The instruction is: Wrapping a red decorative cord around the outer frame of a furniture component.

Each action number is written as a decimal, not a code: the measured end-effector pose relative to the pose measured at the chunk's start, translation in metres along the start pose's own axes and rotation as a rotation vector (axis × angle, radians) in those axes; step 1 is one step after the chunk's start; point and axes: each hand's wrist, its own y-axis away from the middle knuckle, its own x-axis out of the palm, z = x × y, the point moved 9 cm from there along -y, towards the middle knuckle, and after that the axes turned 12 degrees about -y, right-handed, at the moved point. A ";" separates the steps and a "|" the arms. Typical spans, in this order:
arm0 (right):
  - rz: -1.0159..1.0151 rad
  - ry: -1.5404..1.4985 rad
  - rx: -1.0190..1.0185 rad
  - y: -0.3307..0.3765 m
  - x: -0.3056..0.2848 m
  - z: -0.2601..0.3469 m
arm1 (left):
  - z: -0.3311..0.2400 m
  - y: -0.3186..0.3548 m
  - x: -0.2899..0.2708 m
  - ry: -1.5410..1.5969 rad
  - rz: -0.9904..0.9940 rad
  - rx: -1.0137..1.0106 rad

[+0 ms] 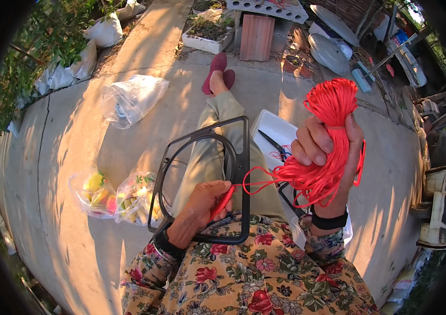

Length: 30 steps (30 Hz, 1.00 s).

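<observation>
My right hand (320, 144) is raised and wrapped around a thick bundle of red cord (333, 102), its loops hanging below the fist. A thin strand runs from the bundle to my left hand (202, 205), whose thumb and forefinger pinch it. More red cord (223, 203) shows beneath those fingers, partly hidden by them. A black rectangular frame (246, 157) with a round ring inside stands tilted over my lap, and my left hand is at its lower part. Whether that hand also grips the frame, I cannot tell.
Beyond my right hand a white foam tray (273, 126) holds a dark-bladed tool (271, 140). On the concrete at left lie two clear bags of fruit (94, 194) and a white plastic bag (135, 100). Planters (207, 41), a reddish board (257, 37) and small pots (292, 63) stand ahead.
</observation>
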 end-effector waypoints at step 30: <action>1.036 1.876 0.078 0.065 -0.016 -0.115 | 0.005 -0.017 -0.014 0.083 -0.087 0.100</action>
